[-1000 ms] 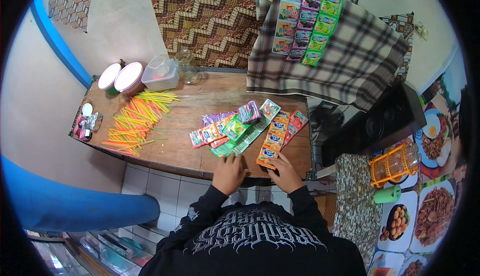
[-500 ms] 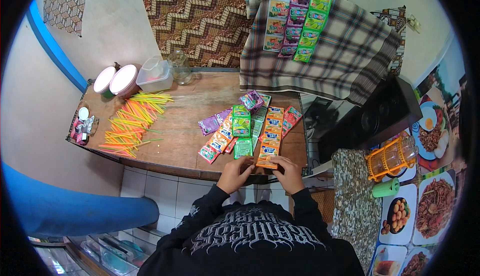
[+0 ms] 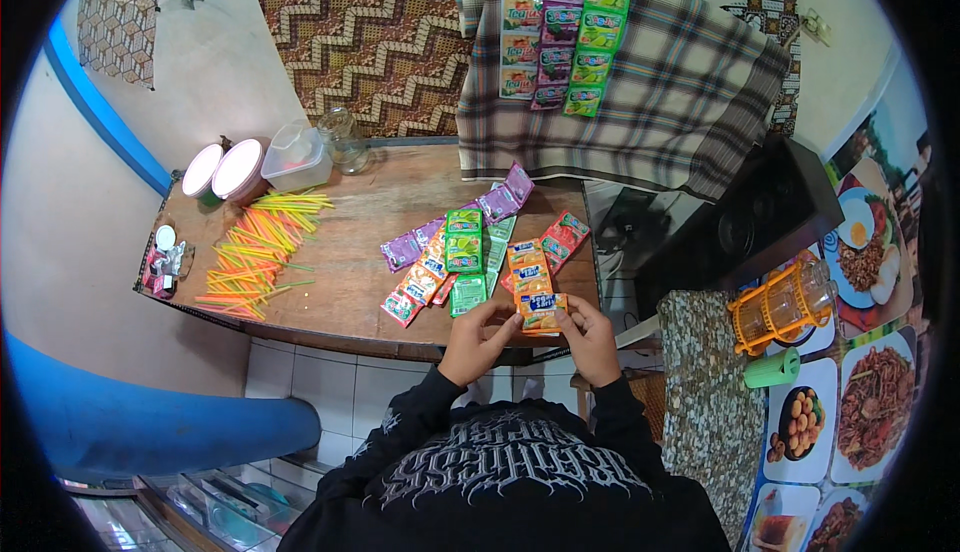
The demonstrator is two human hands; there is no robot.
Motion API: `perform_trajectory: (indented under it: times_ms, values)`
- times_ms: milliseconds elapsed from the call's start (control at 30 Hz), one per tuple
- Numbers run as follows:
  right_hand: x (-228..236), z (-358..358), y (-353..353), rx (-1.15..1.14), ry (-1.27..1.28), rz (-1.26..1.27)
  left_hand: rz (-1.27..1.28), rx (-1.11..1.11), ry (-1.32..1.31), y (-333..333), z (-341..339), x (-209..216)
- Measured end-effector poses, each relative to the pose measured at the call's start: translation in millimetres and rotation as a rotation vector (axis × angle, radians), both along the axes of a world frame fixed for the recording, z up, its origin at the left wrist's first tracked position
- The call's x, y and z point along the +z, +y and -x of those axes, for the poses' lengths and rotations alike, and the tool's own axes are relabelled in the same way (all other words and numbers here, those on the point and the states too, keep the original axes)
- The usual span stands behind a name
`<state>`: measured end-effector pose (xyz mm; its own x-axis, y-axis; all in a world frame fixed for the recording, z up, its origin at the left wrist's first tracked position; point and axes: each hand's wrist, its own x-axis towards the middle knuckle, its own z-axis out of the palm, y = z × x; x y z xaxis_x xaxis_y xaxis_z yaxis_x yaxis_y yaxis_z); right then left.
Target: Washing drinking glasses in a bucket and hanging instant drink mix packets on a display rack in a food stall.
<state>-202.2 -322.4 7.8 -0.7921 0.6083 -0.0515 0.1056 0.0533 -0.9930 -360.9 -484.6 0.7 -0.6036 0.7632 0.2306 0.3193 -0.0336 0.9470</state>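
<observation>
A strip of orange drink sachets (image 3: 530,270) runs toward me at the table's near edge, its closest sachet raised and folded against the rest. My left hand (image 3: 480,342) pinches that sachet's left side between thumb and fingers. On its right side my right hand (image 3: 590,340) grips with the thumb on top. Left of the strip lie green sachets (image 3: 464,242), which overlap an orange-and-white strip (image 3: 425,277) and purple sachets (image 3: 412,246). A red sachet strip (image 3: 565,236) lies partly under the orange one.
Colourful straws (image 3: 258,252) are spread over the table's left side. Tubs (image 3: 238,170), a clear plastic box (image 3: 298,160) and a glass jar (image 3: 345,142) stand behind them. Sachet strips (image 3: 565,32) hang over a plaid cloth (image 3: 680,82). A black speaker (image 3: 750,222) stands at the right.
The near end of the orange strip has been lifted and folded up, so the strip looks shorter. My hands have closed in on its sides. The view has shifted slightly.
</observation>
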Motion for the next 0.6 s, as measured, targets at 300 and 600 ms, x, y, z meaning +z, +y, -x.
perform_trajectory:
  times_ms: [300, 600]
  values:
    - [12.7, -13.4, 13.3, 0.058, 0.077, 0.191, -0.082, -0.076, -0.445, 23.4, -4.4, -17.5]
    - [-10.6, -32.3, 41.4, 0.197, 0.332, 0.341, 0.187, -0.206, -1.062, 45.5, -1.1, -40.6]
